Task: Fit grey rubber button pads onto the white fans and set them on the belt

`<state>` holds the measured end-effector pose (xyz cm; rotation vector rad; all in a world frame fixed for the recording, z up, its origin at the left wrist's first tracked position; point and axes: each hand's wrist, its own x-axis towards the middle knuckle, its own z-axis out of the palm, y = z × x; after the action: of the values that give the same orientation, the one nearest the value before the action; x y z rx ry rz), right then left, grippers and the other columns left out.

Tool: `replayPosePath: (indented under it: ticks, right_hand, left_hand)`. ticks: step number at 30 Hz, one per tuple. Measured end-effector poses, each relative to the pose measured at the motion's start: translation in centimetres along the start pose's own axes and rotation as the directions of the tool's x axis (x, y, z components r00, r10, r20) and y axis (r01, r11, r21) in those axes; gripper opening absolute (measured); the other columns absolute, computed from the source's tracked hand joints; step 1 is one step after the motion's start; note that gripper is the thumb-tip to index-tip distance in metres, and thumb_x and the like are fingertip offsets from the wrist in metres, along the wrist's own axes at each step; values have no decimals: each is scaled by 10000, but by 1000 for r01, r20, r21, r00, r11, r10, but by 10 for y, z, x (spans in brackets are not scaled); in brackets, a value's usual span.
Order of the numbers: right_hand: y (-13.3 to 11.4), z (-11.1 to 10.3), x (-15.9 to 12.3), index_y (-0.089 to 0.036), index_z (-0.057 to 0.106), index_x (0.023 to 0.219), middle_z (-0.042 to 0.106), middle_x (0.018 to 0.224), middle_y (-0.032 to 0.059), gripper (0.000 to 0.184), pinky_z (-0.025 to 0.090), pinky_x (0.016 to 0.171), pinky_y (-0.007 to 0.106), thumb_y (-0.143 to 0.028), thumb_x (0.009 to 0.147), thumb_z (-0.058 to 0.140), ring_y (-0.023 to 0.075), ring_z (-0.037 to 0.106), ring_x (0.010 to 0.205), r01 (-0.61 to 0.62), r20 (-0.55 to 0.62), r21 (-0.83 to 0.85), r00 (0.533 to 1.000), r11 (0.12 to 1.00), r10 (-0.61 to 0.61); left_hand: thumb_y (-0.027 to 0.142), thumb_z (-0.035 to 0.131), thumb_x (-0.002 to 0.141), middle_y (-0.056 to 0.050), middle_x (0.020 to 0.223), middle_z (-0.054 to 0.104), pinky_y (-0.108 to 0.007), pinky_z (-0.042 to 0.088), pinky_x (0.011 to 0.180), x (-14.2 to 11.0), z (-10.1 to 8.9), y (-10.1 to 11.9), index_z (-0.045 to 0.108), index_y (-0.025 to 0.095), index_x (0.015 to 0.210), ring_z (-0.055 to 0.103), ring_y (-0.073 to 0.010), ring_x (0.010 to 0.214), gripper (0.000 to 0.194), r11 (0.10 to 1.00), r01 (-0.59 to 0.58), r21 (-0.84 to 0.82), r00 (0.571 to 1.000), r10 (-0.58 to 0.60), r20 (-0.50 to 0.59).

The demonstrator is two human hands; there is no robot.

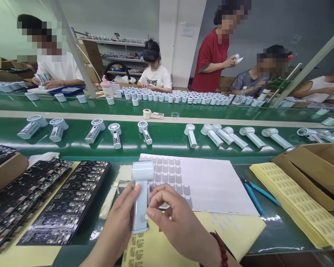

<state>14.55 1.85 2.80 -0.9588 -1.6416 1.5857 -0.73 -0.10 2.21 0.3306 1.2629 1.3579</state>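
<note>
Your left hand (121, 212) grips the pale-blue housing (140, 207), your right hand (176, 218) (fingers curled!) right at its edge; blue-handled pliers (254, 198) lie beside the white sheet (208, 181) on your tabletop (284, 230)!

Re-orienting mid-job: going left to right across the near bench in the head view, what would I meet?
Black circuit boards, left hand, pale blue device, right hand, blue-handled pliers, open cardboard box.
</note>
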Motion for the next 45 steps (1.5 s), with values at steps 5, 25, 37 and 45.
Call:
replayPosePath:
  ticks: [5,25,37,45]
  right_hand:
    - [-17,-5,5,-220,604,777,529,959,8,109,483,596,208,-143,855,605,150,589,861,34,-4,-210,999,977,-36]
    - [32,-80,25,-125,473,1425,713,1211,181,467,606,757,395,-176,961,453,292,706,1057,-220,-341,-855,921,470,-189]
    - [93,-72,12,-125,643,1243,724,712,58,451,491,440,240,32,839,517,196,700,618,-90,-140,-988,874,128,-465]
    - [110,-76,6,-111,502,1332,748,951,104,392,604,612,286,-72,955,404,237,735,883,-74,-88,-996,823,48,-561]
  left_hand:
    - [275,772,772,-63,1147,739,-251,523,896,9,17,-2,716,193,1074,630,-223,1162,318,994,3,-107,996,-12,-86]
    - [210,631,905,-62,1040,681,-318,577,686,138,73,66,637,141,1105,665,-158,823,212,963,-183,197,941,229,-248]
    - [279,698,845,-118,1606,312,-639,200,1155,216,107,62,594,191,1296,241,-366,1464,471,371,-429,824,692,721,36]
    - [257,716,824,-112,1585,354,-650,131,1163,216,134,60,638,179,1220,182,-366,1484,412,382,-399,834,764,642,71]
